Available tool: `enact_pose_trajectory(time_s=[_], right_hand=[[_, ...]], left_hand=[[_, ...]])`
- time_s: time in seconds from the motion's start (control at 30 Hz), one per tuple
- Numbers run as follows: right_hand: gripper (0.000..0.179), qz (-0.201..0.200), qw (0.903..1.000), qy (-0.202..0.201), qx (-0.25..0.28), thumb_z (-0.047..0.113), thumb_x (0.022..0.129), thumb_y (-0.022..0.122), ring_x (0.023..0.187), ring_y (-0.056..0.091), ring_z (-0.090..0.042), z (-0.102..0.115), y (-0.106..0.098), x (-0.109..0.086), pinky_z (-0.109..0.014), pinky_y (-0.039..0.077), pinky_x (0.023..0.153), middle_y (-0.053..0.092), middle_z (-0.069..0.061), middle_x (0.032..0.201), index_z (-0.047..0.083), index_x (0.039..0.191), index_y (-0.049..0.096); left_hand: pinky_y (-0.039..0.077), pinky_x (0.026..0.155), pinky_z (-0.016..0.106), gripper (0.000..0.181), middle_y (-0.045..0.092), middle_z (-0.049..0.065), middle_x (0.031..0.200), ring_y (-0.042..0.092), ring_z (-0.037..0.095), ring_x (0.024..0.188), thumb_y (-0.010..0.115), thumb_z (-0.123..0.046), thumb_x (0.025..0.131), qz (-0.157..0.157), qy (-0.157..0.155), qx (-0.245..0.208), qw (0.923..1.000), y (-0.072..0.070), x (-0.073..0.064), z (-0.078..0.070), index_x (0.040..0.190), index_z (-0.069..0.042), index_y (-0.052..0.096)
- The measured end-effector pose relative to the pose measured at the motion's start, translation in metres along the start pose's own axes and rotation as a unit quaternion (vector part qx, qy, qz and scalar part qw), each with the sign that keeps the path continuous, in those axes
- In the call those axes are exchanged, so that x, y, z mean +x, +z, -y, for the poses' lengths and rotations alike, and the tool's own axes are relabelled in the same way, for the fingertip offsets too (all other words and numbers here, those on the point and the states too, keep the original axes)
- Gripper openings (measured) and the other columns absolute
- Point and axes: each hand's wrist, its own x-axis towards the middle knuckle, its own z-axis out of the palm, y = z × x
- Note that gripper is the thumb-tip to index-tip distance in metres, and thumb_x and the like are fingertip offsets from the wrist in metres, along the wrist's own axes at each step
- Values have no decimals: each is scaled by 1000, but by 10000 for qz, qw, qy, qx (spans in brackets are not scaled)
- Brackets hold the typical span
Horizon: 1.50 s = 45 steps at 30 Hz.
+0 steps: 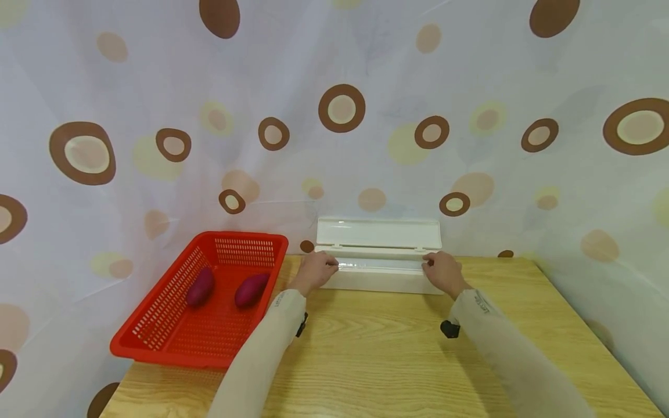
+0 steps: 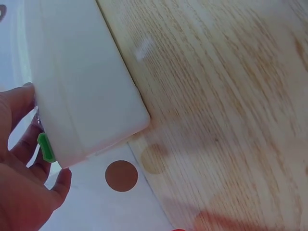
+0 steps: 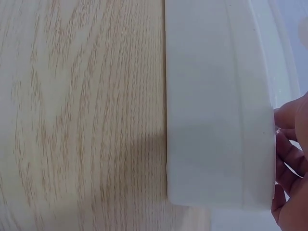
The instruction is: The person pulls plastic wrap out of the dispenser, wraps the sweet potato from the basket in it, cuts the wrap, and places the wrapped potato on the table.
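A long white cling film dispenser lies at the back of the table with its lid raised. Across its opening shows shiny clear cling film. At the left end my left hand pinches the film's edge between thumb and fingers. My right hand does the same at the right end, its fingertips right at the box's rim in the right wrist view. A small green piece sits at the box's end beside my left fingers. The box's inside is hidden in both wrist views.
To the left, a red plastic basket holds two purple sweet potatoes, one at its left and one near its right wall. The wooden table ends at a dotted wall covering behind the box.
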Motion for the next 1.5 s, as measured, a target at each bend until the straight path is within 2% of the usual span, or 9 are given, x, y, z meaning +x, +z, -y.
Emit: enact_pose_trajectory(time_s=[0.17,0.33,0.6,0.73,0.97,1.1,1.33,1.4,1.5], right_hand=[[23,-237,9997,14,56,13,94,51,81,58,-31,0,2,-2,-58,40,74,63,-15,93,0,102,69],[26,-333,9992,80,212,15,97,46,88,57,-34,0,4,-1,-63,36,78,61,-17,98,0,104,65],[22,-513,9984,-31,252,16,100,43,68,56,-25,4,2,-3,-46,45,68,63,-12,85,0,104,58],[20,-577,9979,-6,300,14,100,44,71,59,-26,4,1,-3,-44,46,67,65,-14,89,-1,103,57],[19,-349,9984,-195,391,-1,96,45,88,61,-34,4,-3,-5,-47,48,76,65,-19,96,-5,107,58],[20,-342,9985,-385,157,-4,92,48,89,60,-37,4,-5,-7,-49,49,78,64,-21,95,-9,106,62],[16,-582,9971,-417,-239,2,93,52,78,61,-35,2,-5,-8,-49,50,72,64,-19,86,-8,96,64],[17,-566,9978,-323,-155,4,95,49,77,61,-34,3,-5,-7,-48,50,70,64,-19,86,-7,98,62],[20,-599,9979,-248,0,7,97,46,74,60,-31,4,-5,-6,-47,49,68,63,-18,86,-6,99,60]], left_hand=[[41,91,41,20,66,-1,101,59,18,98,58,-22,95,-123,-39,-146,9998,-1,0,0,105,-15,74],[43,87,41,19,68,-2,96,61,17,88,57,-19,96,-421,24,-282,9987,-1,0,0,101,-13,74],[48,85,35,18,67,1,101,61,20,98,56,-8,95,-444,193,-105,9988,-8,-1,-1,102,-11,72],[48,86,34,23,66,4,105,60,20,101,55,1,93,-277,93,-122,9995,-13,0,-2,106,-10,71],[51,76,32,22,64,8,99,60,22,90,58,3,89,-434,-76,242,9987,-9,2,2,105,-6,70],[52,72,32,17,64,7,95,60,21,86,60,0,89,-510,-187,473,9974,-6,2,3,99,-6,72],[50,78,39,12,66,3,89,61,22,82,64,-9,88,-630,165,1676,9837,-3,2,-5,96,-14,73],[51,79,40,12,66,3,89,60,23,82,64,-10,88,-686,158,1655,9837,-2,1,-8,96,-14,72],[52,74,35,13,66,5,91,61,22,83,62,-9,90,-784,16,1246,9891,-2,0,-12,98,-11,71]])
